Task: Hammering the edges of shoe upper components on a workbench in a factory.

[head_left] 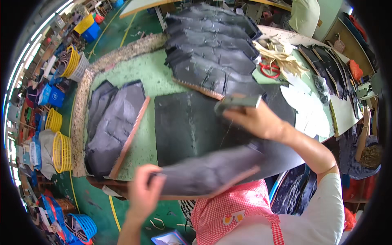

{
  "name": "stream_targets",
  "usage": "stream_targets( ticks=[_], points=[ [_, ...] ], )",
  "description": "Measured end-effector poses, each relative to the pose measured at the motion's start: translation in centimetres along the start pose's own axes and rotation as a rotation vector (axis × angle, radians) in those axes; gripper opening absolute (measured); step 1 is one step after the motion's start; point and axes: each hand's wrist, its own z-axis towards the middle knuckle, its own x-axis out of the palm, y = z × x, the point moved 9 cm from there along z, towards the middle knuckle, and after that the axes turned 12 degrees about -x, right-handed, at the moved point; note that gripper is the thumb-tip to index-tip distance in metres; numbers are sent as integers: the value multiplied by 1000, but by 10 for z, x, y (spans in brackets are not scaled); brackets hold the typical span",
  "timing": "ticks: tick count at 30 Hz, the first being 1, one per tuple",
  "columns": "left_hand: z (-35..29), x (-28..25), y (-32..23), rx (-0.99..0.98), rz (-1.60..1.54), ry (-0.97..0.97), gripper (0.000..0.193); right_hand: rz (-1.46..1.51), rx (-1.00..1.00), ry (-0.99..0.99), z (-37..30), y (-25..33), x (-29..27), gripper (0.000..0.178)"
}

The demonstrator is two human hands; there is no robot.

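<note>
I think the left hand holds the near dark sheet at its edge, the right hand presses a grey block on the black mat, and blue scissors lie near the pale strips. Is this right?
Not quite: the scissors are red, not blue, as the head view shows. The rest stands: the left hand holds the near dark sheet at its edge, the right hand presses a grey block on the black mat, and the scissors lie near the pale strips.
</note>
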Motion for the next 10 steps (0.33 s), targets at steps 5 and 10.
stream_targets(
  ticks=[5, 10],
  points=[
    [46, -156, 52, 73, 209, -580, 25, -514, 13, -296, 32, -56, -98, 27],
    [59, -152, 23, 13, 858, -739, 46, -744, -3, -557, 49, -97, -155, 40]
  ],
)
